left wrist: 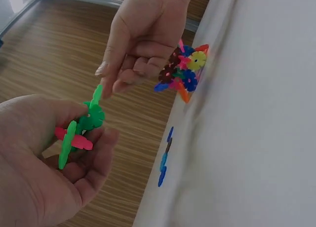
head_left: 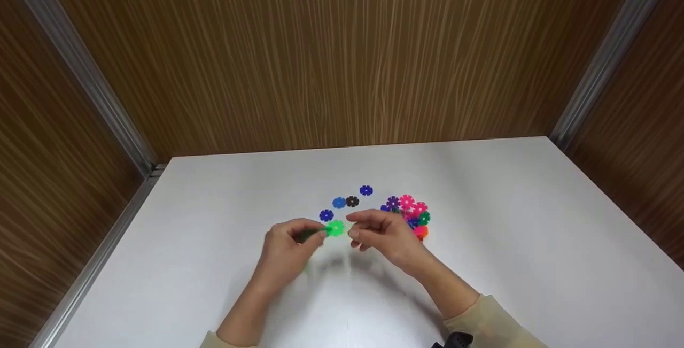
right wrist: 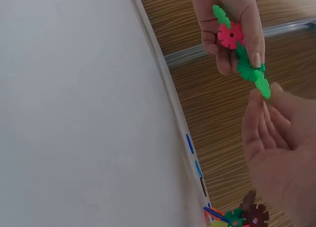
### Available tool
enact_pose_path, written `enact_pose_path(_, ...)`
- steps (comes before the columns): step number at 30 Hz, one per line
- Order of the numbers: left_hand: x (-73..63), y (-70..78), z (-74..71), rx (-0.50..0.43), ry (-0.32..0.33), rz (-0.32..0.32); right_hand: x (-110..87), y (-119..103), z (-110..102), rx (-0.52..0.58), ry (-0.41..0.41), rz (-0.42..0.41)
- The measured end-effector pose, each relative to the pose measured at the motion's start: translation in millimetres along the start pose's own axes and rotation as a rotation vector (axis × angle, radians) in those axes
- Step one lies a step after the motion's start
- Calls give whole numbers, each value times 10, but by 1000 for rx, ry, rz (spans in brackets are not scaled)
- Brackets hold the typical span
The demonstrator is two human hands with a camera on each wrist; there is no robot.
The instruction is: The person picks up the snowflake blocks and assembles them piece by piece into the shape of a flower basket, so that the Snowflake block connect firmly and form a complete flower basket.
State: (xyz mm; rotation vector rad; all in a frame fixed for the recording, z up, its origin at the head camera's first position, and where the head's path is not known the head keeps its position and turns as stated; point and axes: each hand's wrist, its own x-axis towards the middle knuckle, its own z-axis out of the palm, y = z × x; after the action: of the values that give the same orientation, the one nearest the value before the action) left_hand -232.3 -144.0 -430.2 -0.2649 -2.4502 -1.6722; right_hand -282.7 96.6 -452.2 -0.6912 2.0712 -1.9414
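My left hand (head_left: pixel 284 254) pinches a small joined piece made of notched plastic snowflake discs. It includes a bright green disc (head_left: pixel 336 227) at the end towards the right hand, a darker green disc (left wrist: pixel 94 118), a pink disc (right wrist: pixel 231 35), and another bright green disc (left wrist: pixel 67 145) near the left palm. My right hand (head_left: pixel 395 242) is just right of the outer bright green disc, its fingers and thumb loosely bent. A narrow gap separates its fingertips from that disc in the head view, and nothing shows in its grasp.
Behind the hands, a dark blue disc (head_left: pixel 326 215), a lighter blue disc (head_left: pixel 339 202), a brown disc (head_left: pixel 352 201) and another blue disc (head_left: pixel 366 190) lie on the white table (head_left: pixel 214 203). A mixed-colour disc pile (head_left: pixel 406 202) lies behind the right hand. Wood-patterned panels (head_left: pixel 342 59) surround the table.
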Motion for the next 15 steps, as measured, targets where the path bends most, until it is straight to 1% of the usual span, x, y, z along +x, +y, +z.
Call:
enact_pose_path(4, 35, 22, -158, 22, 127, -45, 125, 4, 70, -114, 46, 6)
enact_pose_path(6, 59, 26, -207, 24, 163, -54, 231, 18, 108, -181, 47, 6)
enact_pose_path(8, 78, 27, -234, 18, 181, -56, 352, 45, 139, -248, 45, 12)
enact_pose_path(10, 91, 24, -236, -1, 185, -57, 472, 92, 150, -286, 47, 37)
enact_pose_path(15, 102, 23, -184, -60, 171, -65, 688, 251, 110, -345, 81, 146)
